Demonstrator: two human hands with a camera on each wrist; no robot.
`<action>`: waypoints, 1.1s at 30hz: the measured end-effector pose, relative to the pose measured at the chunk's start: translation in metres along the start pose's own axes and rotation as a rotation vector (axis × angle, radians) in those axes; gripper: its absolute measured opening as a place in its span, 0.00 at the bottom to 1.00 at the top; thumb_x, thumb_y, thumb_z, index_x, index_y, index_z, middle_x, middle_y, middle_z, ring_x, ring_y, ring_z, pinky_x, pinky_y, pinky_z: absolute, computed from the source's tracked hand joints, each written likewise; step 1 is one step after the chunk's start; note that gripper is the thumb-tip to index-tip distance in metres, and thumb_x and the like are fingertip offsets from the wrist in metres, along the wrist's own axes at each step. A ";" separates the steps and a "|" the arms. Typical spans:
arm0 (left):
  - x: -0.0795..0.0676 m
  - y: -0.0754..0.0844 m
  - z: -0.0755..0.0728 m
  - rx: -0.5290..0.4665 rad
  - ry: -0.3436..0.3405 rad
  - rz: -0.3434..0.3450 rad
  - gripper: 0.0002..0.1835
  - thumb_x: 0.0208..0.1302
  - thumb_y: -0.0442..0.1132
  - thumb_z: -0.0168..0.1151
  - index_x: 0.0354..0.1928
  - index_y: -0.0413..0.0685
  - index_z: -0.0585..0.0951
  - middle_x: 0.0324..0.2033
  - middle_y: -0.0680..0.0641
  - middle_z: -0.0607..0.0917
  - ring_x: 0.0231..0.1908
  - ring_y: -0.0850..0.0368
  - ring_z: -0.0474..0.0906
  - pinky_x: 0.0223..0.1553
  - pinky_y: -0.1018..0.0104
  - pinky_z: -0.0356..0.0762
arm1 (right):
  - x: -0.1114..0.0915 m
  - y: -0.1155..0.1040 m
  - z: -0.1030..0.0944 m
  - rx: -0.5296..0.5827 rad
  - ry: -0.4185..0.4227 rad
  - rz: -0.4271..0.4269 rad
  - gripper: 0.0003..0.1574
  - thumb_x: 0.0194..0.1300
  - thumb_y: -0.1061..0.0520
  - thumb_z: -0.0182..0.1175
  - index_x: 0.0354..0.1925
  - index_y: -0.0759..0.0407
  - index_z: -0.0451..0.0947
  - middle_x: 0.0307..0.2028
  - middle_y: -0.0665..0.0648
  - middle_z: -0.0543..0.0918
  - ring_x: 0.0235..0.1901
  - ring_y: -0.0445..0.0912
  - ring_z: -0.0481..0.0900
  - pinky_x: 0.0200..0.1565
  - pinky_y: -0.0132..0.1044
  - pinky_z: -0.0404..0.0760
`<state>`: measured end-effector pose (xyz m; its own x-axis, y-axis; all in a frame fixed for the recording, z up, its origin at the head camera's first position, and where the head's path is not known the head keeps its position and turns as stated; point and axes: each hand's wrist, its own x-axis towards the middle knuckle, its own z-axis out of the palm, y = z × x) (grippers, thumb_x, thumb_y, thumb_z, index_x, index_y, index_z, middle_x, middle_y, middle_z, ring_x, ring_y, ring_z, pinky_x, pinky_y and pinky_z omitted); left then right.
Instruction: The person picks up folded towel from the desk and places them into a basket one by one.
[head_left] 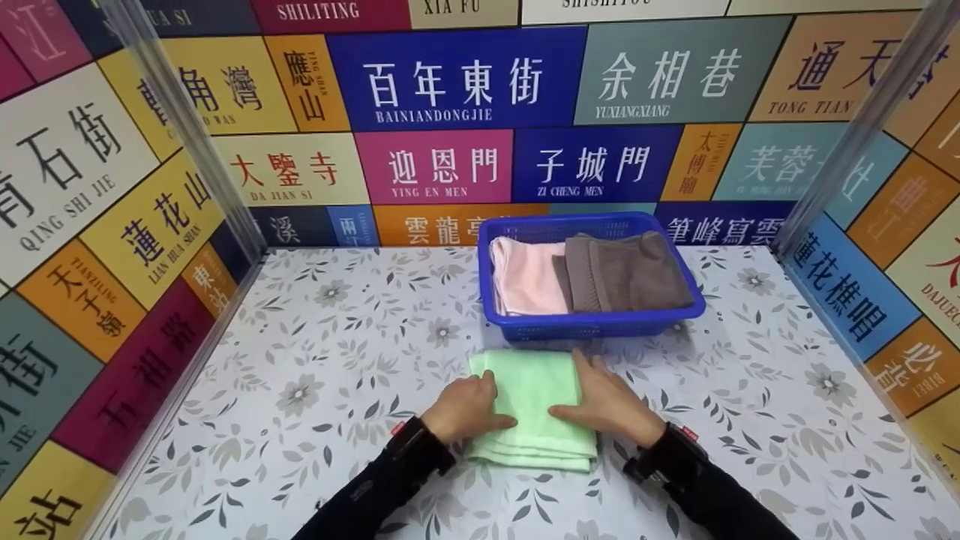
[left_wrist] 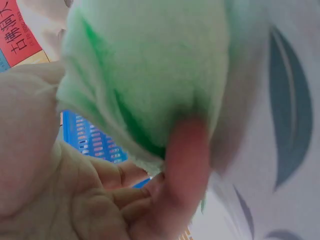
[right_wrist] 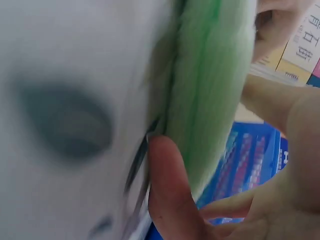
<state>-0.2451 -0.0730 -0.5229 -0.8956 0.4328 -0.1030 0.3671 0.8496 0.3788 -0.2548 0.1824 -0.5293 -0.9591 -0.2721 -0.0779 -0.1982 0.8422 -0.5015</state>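
A light green folded towel lies in several layers on the table, just in front of a blue basket. At its left edge my left hand grips it, thumb on top. My right hand holds the opposite edge, its thumb also over the top face. In the left wrist view, one fingertip presses at the edge of the green towel. The right wrist view has a finger at the underside of the towel and the thumb across from it.
Inside the basket, a folded pink cloth sits beside a folded grey-brown one. The table has a floral cover. Printed walls with street-sign panels enclose it at the back and both sides.
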 end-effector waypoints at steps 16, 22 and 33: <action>0.004 0.000 0.007 -0.241 0.005 0.077 0.19 0.59 0.42 0.75 0.44 0.47 0.74 0.30 0.52 0.77 0.33 0.56 0.76 0.40 0.63 0.80 | 0.004 -0.009 0.015 0.176 -0.031 -0.133 0.55 0.61 0.56 0.72 0.78 0.63 0.56 0.61 0.74 0.80 0.52 0.62 0.84 0.55 0.59 0.82; 0.004 -0.001 0.008 -0.283 0.004 0.096 0.19 0.57 0.39 0.75 0.45 0.45 0.75 0.28 0.54 0.74 0.31 0.58 0.72 0.38 0.65 0.77 | 0.003 -0.005 0.011 0.186 -0.061 -0.173 0.54 0.63 0.58 0.70 0.79 0.64 0.55 0.64 0.74 0.78 0.54 0.62 0.83 0.58 0.60 0.81; 0.000 0.005 -0.006 -0.357 0.062 0.161 0.18 0.55 0.37 0.73 0.43 0.44 0.75 0.25 0.58 0.68 0.30 0.61 0.68 0.35 0.70 0.70 | -0.002 -0.006 -0.017 0.198 -0.068 -0.232 0.53 0.64 0.57 0.68 0.79 0.70 0.54 0.73 0.75 0.66 0.71 0.70 0.67 0.70 0.67 0.66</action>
<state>-0.2448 -0.0707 -0.5160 -0.8512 0.5237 0.0359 0.4037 0.6094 0.6823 -0.2556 0.1856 -0.5110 -0.8760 -0.4823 0.0039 -0.3603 0.6491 -0.6700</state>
